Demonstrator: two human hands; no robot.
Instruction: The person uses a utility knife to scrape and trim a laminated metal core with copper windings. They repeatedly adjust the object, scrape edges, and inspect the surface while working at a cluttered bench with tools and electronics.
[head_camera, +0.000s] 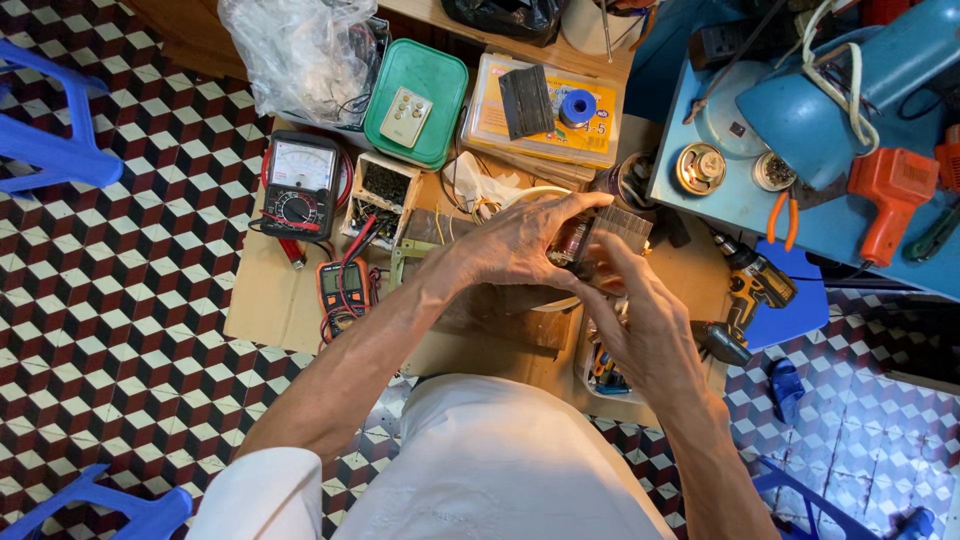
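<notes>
Gripping a finned metal part (612, 232) — perhaps a transformer — left hand (520, 245) clasped, right hand (640, 325) pinching it.

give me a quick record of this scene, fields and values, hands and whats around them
setting: low cardboard-topped bench on a cube-patterned tile floor
left hand: grips a small finned part from above
right hand: holds the same part from below
left of hands: analog meter, orange digital meter, small parts box
behind hands: green box with a remote on it, yellow case, plastic bag
right of hands: cordless drill, orange tool, blue lamp
seating: blue stools
</notes>
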